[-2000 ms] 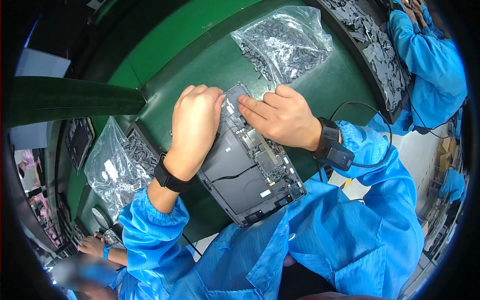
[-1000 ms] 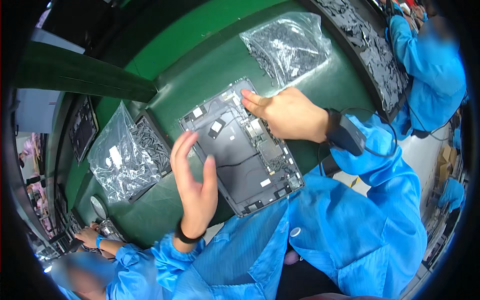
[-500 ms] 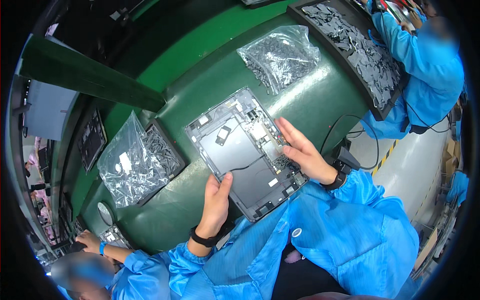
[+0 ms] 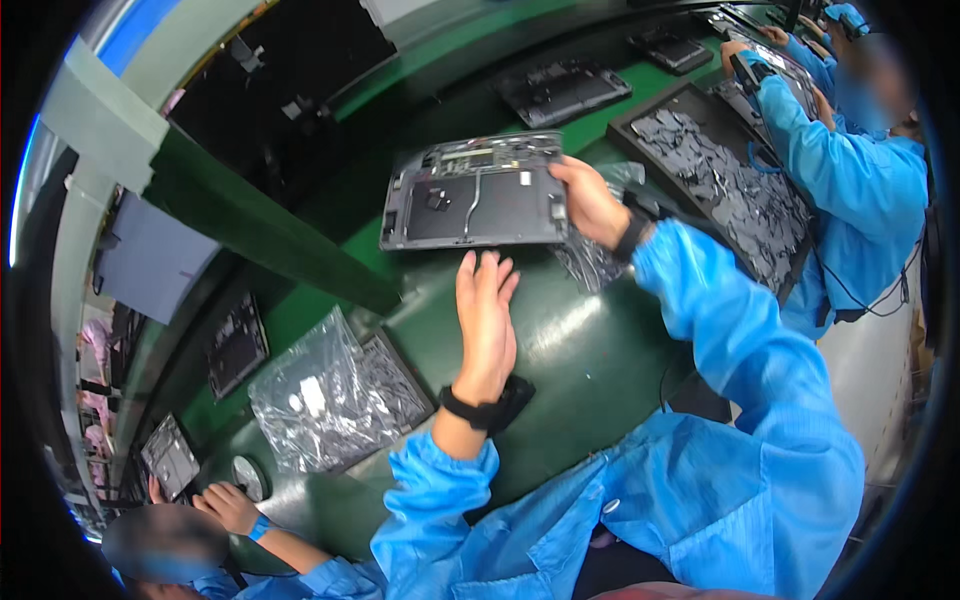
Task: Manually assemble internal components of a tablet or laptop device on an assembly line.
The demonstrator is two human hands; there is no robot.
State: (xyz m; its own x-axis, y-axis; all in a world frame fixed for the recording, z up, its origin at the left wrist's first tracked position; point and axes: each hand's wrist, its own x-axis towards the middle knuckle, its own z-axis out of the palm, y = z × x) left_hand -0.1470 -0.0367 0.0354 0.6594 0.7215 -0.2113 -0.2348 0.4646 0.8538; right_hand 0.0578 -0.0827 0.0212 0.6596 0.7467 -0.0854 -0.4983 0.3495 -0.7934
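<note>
An opened tablet [image 4: 505, 205] is held up over the green bench, tilted, its inner side showing a circuit board along the far edge, a dark flat panel and a pale cable. My right hand [image 4: 592, 203] grips its right edge, thumb on top. Just below the near edge is my left hand [image 4: 486, 315], fingers stretched out and holding nothing. Whether its fingertips touch the tablet I cannot tell. Behind the tablet and my right hand, a clear plastic bag of small dark parts [image 4: 592, 265] is partly hidden.
Left on the bench [image 4: 520, 420] are another clear bag [image 4: 310, 400] and a tray of small dark parts [image 4: 392, 375]. A large tray of grey pieces [image 4: 700, 170] stands at right. More opened tablets [image 4: 565, 92] lie on the far strip. A green post [image 4: 270, 225] rises at left. Co-workers sit both sides.
The tablet has moved away from my body, turned and tilted up. My left hand has let go of its edge. My right hand has shifted to the right edge and closed on it.
</note>
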